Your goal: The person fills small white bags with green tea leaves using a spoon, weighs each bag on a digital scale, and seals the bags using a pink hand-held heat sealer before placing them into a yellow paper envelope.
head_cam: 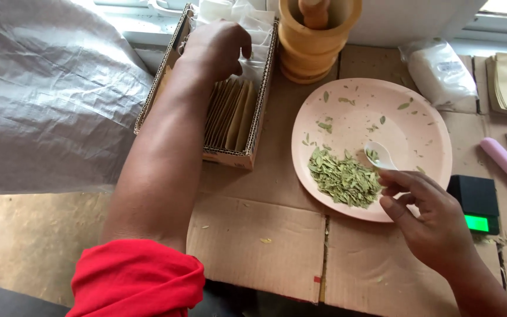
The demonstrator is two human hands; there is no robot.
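Flattened brown cardboard covers the desk (pixel 265 235) beneath both hands, with a crinkled grey sheet (pixel 48 100) off to the left. The left hand (pixel 215 50) reaches forward into a corrugated cardboard box (pixel 230 155) of tan and white paper sachets (pixel 230 114), fingers curled down among them; whether they have pinched one is hard to tell. The right hand (pixel 432 226) pinches the handle of a small white plastic spoon (pixel 379 155), its bowl resting just past the fingertips on a pale pink round plate (pixel 429 117), beside a heap of dried green leaf flakes (pixel 344 179). A yellow wooden mortar with pestle (pixel 315 35) stands beyond. Loose flakes already dot the cardboard, so a tilted spoon would likely scatter more.
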